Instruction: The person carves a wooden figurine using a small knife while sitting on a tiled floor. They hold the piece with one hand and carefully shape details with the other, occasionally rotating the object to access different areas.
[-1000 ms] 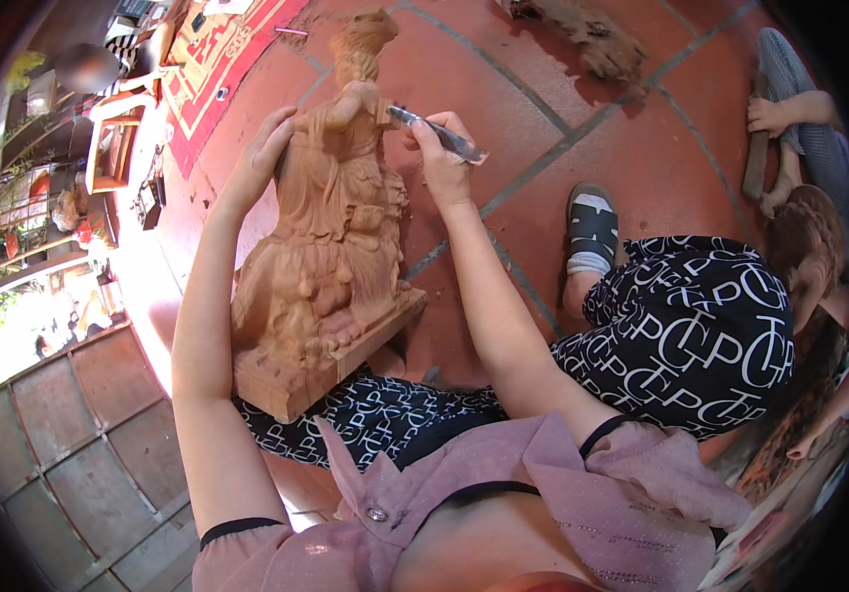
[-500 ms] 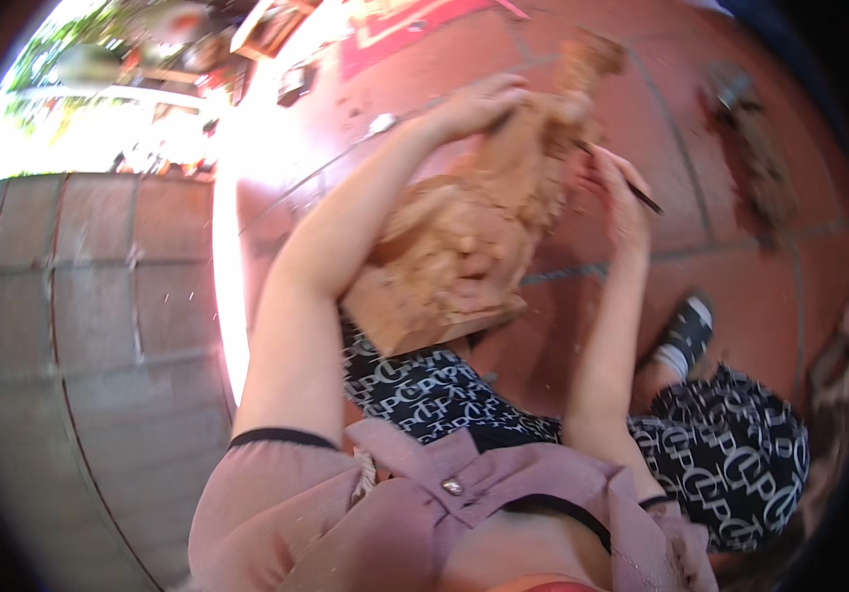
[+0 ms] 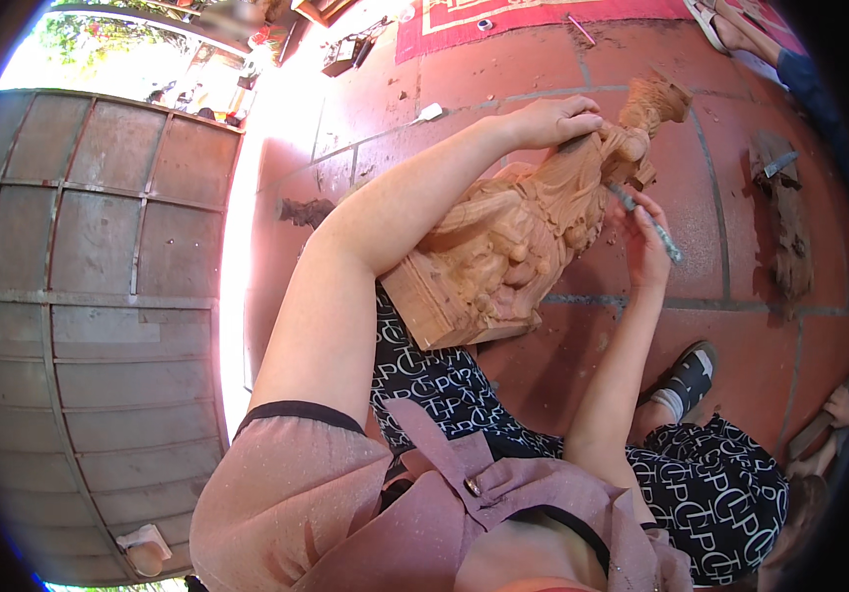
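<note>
A carved wooden statue in light reddish-brown wood lies tilted across my lap, its square base toward my left thigh and its narrower end pointing far right. My left arm reaches over it, and my left hand is curled over its upper edge. On the near right side, my right hand pinches a slim stick-like tool with a mottled grey-green shaft. The tool's far tip meets the carving below its narrow end; exactly what the tip looks like is hard to make out.
Red tiles cover the floor. At right lies a rough dark piece of wood with a tool on it. A red mat is at the back, a metal panel wall at left. Another person's feet and hand show at right.
The view has shifted, and the picture is sharper. My left hand still rests on the statue. My right hand still holds the slim tool, now at a slightly different angle.
</note>
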Available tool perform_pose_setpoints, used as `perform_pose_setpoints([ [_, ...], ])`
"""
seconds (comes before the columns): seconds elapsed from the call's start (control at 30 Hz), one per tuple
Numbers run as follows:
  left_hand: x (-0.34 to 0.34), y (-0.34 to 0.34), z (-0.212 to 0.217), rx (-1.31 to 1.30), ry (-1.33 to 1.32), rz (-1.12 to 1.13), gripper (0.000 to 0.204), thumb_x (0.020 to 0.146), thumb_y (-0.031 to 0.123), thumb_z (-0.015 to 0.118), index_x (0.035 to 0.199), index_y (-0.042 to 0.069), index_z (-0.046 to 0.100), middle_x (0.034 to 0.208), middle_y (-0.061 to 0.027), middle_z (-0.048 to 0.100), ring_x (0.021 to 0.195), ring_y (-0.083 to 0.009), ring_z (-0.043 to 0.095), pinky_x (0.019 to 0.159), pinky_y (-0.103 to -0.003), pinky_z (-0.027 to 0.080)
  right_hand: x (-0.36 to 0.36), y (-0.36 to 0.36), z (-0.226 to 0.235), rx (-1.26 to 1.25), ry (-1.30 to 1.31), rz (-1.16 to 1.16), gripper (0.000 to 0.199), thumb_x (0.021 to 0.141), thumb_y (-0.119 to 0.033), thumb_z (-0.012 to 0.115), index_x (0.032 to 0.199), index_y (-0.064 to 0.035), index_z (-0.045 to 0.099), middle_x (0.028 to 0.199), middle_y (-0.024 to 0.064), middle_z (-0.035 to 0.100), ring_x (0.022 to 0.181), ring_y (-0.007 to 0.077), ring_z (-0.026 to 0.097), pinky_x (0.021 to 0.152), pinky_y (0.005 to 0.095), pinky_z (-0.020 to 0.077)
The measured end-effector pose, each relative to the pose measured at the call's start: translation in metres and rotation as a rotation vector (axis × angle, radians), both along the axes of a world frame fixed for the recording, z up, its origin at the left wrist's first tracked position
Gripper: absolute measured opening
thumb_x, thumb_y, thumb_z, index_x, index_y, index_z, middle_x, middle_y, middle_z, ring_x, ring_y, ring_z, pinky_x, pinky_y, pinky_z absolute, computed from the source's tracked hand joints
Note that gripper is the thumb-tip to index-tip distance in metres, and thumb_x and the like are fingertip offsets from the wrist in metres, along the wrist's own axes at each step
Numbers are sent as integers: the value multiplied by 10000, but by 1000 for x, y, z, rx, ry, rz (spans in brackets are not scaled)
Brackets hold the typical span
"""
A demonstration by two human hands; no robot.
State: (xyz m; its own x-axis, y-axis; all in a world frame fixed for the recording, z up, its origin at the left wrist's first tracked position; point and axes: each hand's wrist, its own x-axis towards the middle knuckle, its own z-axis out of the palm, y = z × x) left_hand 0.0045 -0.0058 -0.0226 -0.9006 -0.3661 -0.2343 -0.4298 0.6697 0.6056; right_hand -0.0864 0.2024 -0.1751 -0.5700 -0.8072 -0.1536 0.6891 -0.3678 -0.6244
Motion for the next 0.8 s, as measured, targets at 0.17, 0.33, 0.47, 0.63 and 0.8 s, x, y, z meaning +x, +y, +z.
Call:
perform_pose_setpoints([
  [0.17,-1,2,5,-15,8,-7,619,907,537,386,1329,86,429,1334,-115,480,1236,-256,443,1028,-346,333,-2,8,-55,137,-59,-23,260,886,-122,601,1132,-51,555,1004,103,647,872,184,644,807,313,523],
  [0.33,-2,-5,1,-26,-29,-22,633,903,537,402,1344,83,413,1324,-144,475,1236,-271,437,1022,-353,342,4,-2,-14,-104,-117,-34,280,879,-125,611,1143,-49,557,996,103,646,878,195,644,792,326,527],
  [0.47,-1,3,16,-403,49,-4,532,897,426,524,1261,39,491,1166,-140,571,1121,-232,532,932,-336,429,12,0,-44,-22,-189,1,314,870,-121,622,1166,-44,554,980,114,654,856,190,651,757,310,534],
  [0.63,-23,57,94,291,551,-67,128,858,103,631,935,4,606,854,-50,643,800,-111,621,709,-240,499,-6,1,-46,-56,-191,-79,299,889,-111,595,1178,-62,538,982,98,654,845,164,630,794,313,516],
  [0.8,6,151,177,977,664,-288,98,833,81,658,823,-9,618,800,-74,657,694,-106,627,620,-227,500,-14,6,-22,-102,-193,-156,273,877,-97,607,1138,-37,555,987,104,654,822,170,635,771,311,528],
])
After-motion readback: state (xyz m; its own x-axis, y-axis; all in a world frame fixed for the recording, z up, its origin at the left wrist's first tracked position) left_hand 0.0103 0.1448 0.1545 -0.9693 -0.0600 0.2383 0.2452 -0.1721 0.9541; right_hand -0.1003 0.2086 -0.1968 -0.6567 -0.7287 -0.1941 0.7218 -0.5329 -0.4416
